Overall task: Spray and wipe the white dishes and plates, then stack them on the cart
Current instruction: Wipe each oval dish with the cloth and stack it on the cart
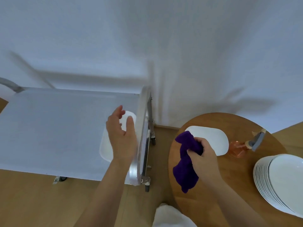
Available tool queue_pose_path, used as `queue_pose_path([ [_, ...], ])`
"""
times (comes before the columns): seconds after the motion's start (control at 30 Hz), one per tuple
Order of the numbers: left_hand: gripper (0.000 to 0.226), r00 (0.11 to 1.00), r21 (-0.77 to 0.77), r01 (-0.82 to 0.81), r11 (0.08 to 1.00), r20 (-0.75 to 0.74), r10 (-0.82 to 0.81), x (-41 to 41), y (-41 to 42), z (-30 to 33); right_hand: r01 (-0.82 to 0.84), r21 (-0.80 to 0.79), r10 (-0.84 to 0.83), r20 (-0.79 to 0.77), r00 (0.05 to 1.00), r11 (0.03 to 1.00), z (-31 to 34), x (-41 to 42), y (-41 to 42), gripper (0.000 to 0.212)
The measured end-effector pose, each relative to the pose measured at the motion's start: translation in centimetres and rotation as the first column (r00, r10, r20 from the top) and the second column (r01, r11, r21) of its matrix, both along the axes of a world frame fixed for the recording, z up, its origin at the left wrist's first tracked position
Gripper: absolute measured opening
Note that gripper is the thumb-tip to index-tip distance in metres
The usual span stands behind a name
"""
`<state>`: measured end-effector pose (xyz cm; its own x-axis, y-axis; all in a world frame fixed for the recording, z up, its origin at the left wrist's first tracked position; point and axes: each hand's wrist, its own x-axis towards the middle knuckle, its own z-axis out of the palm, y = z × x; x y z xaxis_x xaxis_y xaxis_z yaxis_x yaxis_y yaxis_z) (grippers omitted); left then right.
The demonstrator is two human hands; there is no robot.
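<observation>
fingers (121,112) of the left hand (122,136) are straight and loosely spread, gripping nothing, and they hover over the white dish (106,145) that lies flat on the cart (57,128), near its right end beside the metal handle rail (142,128). whether the palm touches the dish cannot be told; the hand hides most of it, and only the far rounded corner and the near left edge show. the right hand (203,154) has its fingers curled tight round a purple cloth (186,166), which hangs below the fist over the round wooden table (229,185).

judging from this, one dish is placed and the next wipe is in hand. to do it well, the free left hand should come clear of the rail without knocking the placed dish, then steady the second white dish (211,138), which lies on the table just beyond the cloth hand, partly behind it. the spray bottle (246,143) lies on its side just right of that dish, near enough to reach. the cloth is bunched, so opening it to a flat face would wipe more evenly. a stack of white plates (282,179) waits at the table's right edge, well apart from both hands.
</observation>
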<state>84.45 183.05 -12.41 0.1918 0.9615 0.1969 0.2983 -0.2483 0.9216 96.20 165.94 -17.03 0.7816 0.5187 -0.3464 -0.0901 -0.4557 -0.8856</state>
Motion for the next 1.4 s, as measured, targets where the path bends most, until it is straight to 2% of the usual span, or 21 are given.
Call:
queue_pose_path([
  [0.03,0.025,0.994,0.037,0.105,0.994,0.024,-0.106,1.2,-2.4,0.7,0.029,-0.006,-0.029,-0.011,1.000,1.000,-0.3,0.5,-0.8,0.044],
  [0.1,0.025,0.932,0.029,0.360,0.933,-0.048,-0.358,4.3,-6.8,-0.2,0.090,-0.027,-0.091,-0.032,0.995,0.996,-1.0,1.5,-2.4,0.042],
  [0.17,0.031,0.782,-0.156,0.551,0.820,-0.245,-0.573,8.1,-9.8,-3.5,0.143,-0.048,-0.144,-0.034,0.989,0.989,-2.0,2.7,-4.1,0.039],
  [0.23,0.032,0.629,-0.386,0.548,0.742,-0.394,-0.670,11.4,-11.0,-8.2,0.197,-0.072,-0.199,-0.025,0.980,0.978,-3.3,3.7,-5.9,0.037],
  [0.27,0.034,0.587,-0.470,0.501,0.727,-0.433,-0.684,12.6,-11.2,-10.6,0.226,-0.079,-0.229,-0.031,0.973,0.971,-3.9,4.1,-6.8,0.037],
  [0.33,0.037,0.567,-0.574,0.387,0.722,-0.469,-0.677,14.3,-10.9,-14.7,0.273,-0.092,-0.279,-0.055,0.959,0.958,-5.1,5.1,-8.3,0.038],
  [0.4,0.040,0.569,-0.591,0.297,0.750,-0.521,-0.636,15.5,-10.2,-17.7,0.313,-0.108,-0.321,-0.073,0.944,0.944,-6.3,6.2,-9.5,0.038],
  [0.5,0.046,0.508,-0.569,0.229,0.790,-0.622,-0.595,17.1,-8.8,-20.8,0.355,-0.127,-0.368,-0.096,0.925,0.926,-8.2,7.5,-10.7,0.038],
  [0.6,0.057,0.445,-0.593,0.180,0.785,-0.663,-0.602,18.0,-7.8,-22.4,0.385,-0.147,-0.400,-0.093,0.912,0.911,-9.4,8.4,-11.5,0.039],
  [0.8,0.039,0.348,-0.560,0.230,0.796,-0.717,-0.605,18.6,-7.1,-23.3,0.347,-0.162,-0.363,-0.078,0.929,0.924,-10.2,9.0,-12.7,0.037],
  [0.93,0.035,0.291,-0.536,0.288,0.793,-0.740,-0.606,18.4,-6.5,-23.3,0.328,-0.171,-0.344,-0.076,0.936,0.929,-10.1,8.9,-13.0,0.036],
  [1.0,0.032,0.324,-0.557,0.289,0.778,-0.708,-0.627,18.1,-6.3,-23.3,0.317,-0.177,-0.334,-0.078,0.939,0.932,-10.0,8.8,-13.1,0.035],
  [1.03,0.027,0.372,-0.576,0.280,0.768,-0.673,-0.640,18.0,-6.3,-23.3,0.309,-0.177,-0.327,-0.078,0.942,0.934,-9.9,8.8,-13.2,0.035],
  [1.1,0.014,0.512,-0.630,0.245,0.737,-0.561,-0.650,17.6,-6.2,-23.3,0.300,-0.178,-0.317,-0.075,0.945,0.937,-9.8,8.8,-13.2,0.034],
  [1.2,0.009,0.740,-0.721,0.167,0.672,-0.359,-0.569,17.2,-6.4,-22.8,0.302,-0.179,-0.318,-0.070,0.945,0.936,-9.6,8.7,-13.2,0.034],
  [1.23,0.010,0.794,-0.753,0.147,0.641,-0.297,-0.531,17.0,-6.6,-22.4,0.302,-0.180,-0.319,-0.069,0.945,0.936,-9.5,8.6,-13.2,0.034],
  [1.3,0.028,0.867,-0.821,0.146,0.552,-0.162,-0.470,16.7,-7.0,-22.3,0.301,-0.182,-0.316,-0.065,0.946,0.936,-9.4,8.5,-13.3,0.034],
  [1.4,0.039,0.934,-0.884,0.161,0.439,-0.008,-0.357,16.5,-7.9,-21.8,0.290,-0.194,-0.302,-0.041,0.952,0.937,-9.2,8.6,-13.4,0.032],
])
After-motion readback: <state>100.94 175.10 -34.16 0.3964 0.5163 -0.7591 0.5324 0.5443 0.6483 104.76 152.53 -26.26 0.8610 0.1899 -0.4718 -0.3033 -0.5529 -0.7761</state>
